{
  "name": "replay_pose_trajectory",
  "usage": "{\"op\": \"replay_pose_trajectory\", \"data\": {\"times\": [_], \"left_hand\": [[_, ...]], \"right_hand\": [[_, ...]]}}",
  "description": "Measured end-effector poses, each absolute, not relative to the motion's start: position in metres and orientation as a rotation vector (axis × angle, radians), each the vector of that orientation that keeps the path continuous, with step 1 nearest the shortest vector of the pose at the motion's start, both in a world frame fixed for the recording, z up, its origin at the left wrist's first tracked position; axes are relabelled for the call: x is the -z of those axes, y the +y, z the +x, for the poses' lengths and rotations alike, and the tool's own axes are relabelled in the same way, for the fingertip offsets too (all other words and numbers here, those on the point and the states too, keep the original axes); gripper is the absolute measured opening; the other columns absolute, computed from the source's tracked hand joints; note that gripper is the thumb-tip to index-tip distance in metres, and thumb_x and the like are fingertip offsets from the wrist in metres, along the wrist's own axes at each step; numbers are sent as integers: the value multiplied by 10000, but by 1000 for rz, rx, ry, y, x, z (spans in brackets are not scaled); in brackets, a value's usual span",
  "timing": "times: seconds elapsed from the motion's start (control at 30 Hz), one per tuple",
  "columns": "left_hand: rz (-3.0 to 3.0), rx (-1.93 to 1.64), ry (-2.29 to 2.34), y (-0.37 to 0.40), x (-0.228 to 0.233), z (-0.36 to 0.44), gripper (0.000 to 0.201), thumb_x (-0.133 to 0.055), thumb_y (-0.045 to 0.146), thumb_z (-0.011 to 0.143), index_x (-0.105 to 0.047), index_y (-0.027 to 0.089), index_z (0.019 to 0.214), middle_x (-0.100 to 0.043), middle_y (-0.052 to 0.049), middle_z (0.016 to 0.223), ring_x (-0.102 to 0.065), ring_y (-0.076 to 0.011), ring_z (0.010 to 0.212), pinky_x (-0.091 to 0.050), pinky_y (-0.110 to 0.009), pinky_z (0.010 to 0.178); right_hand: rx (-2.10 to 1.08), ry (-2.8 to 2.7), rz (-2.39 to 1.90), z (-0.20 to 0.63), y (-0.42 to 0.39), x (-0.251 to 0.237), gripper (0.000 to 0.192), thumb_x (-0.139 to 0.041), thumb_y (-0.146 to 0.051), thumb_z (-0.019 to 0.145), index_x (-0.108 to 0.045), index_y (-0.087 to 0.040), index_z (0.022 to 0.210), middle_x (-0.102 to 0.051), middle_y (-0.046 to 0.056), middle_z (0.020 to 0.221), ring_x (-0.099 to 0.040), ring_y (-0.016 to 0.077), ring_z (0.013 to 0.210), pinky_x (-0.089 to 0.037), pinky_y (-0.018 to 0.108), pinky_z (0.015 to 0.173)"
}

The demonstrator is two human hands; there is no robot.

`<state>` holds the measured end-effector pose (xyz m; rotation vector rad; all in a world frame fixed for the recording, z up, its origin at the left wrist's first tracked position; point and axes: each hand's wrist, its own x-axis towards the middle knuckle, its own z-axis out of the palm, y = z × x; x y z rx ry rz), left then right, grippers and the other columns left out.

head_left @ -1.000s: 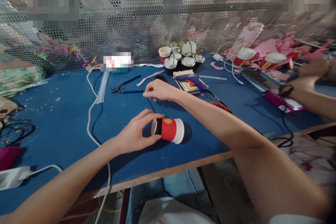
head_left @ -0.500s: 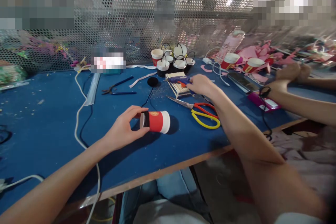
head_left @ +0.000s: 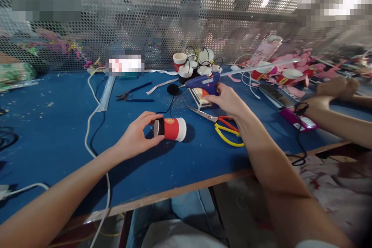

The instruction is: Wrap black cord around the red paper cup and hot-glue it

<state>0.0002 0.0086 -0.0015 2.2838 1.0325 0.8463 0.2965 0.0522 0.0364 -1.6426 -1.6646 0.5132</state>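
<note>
At the far left, a white cable [head_left: 87, 139] trails across the blue table [head_left: 58, 131]. My left hand [head_left: 136, 137] pinches the black-banded base of a red paper cup [head_left: 171, 128] lying on its side at the table's centre. Just right, my right hand [head_left: 228, 100] is clenched round a blue glue gun [head_left: 202, 82], lifted above the wooden sticks [head_left: 199, 95], nozzle pointing left. Yellow-handled scissors [head_left: 223, 126] lie below it. I judge the hot tip could burn my fingertips [head_left: 154, 115] near the cup, or the cup could roll.
</note>
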Motion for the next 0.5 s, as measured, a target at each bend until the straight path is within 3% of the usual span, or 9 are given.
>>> {"op": "replay_pose_trajectory", "data": {"times": [0.1,0.3,0.5], "left_hand": [[2300,-841,1042,10,1,-2,501,-653,296,739,-515,204,1211,-530,-89,1149,-544,-228,1051,-462,-386,930],[2273,-879,991,14,4,-6,488,-663,261,745,-512,215,1208,-498,-93,1188,-548,-215,1062,-479,-362,931],[2240,-925,887,20,9,-8,494,-659,239,761,-506,189,1229,-493,-99,1196,-527,-194,1105,-493,-308,920]], "right_hand": [[-739,-1737,-1558,278,28,-44,259,-615,-422,735,-598,-164,716,-576,11,555,-532,136,507,-427,273,481],[-1021,-1721,-1358,254,-1,-41,215,-642,-347,737,-622,-154,830,-645,24,638,-577,120,518,-496,252,486],[-963,-1838,-1581,251,-15,-40,283,-619,-397,744,-563,-173,579,-589,-2,474,-539,110,407,-466,231,426]]}}
